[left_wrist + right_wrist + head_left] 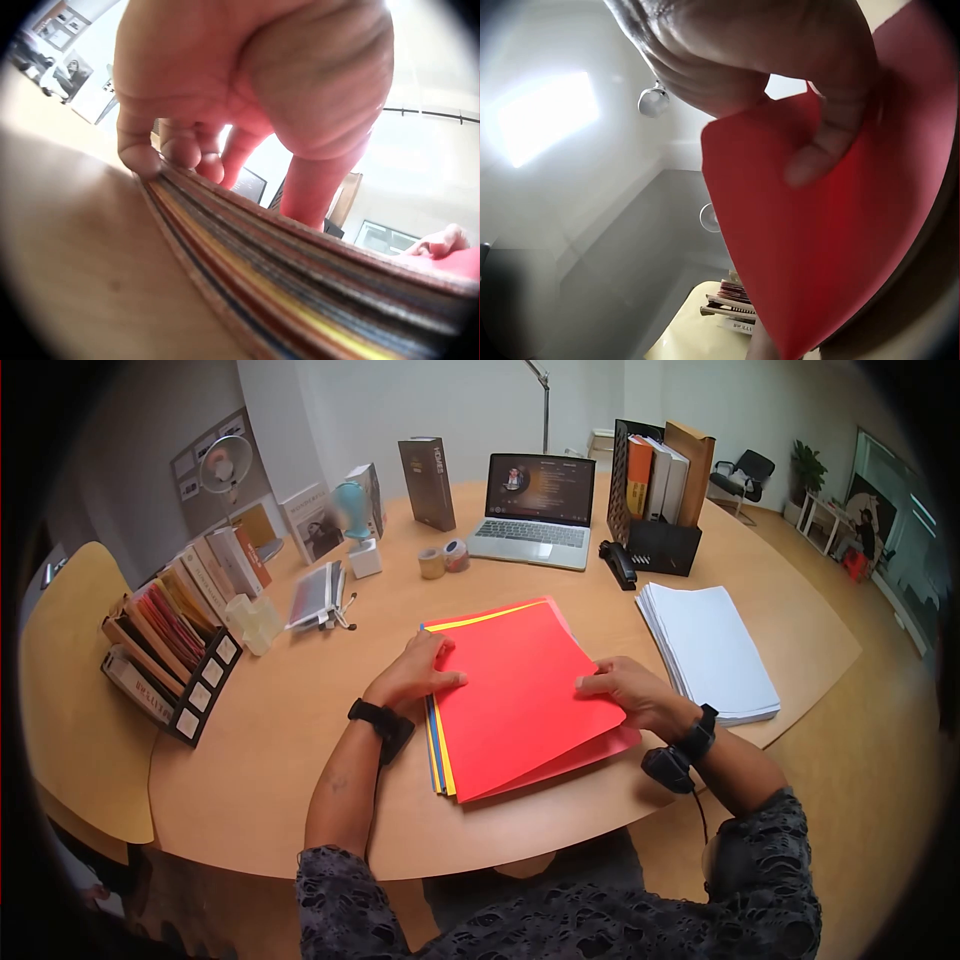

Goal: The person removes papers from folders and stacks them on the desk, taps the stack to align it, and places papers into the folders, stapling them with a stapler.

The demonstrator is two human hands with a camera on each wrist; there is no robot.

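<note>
A stack of coloured sheets or folders lies on the table, a red one (525,700) on top, with yellow and blue edges showing at its left. The left hand (412,672) rests at the stack's left edge, thumb on the red surface; in the left wrist view that hand (247,82) has its fingertips along the layered edges (277,277). At the right edge the right hand (640,692) pinches the top red sheet, whose lower right corner is raised over another red one. The right wrist view has the right hand (780,60) gripping the bent red sheet (780,225).
White paper (712,650) is stacked at the right. Behind stand a laptop (535,510), tape rolls (431,564), a black stapler (618,564) and a black file holder (668,550). Pouches (318,596) and a rack of books and folders (205,685) are at the left.
</note>
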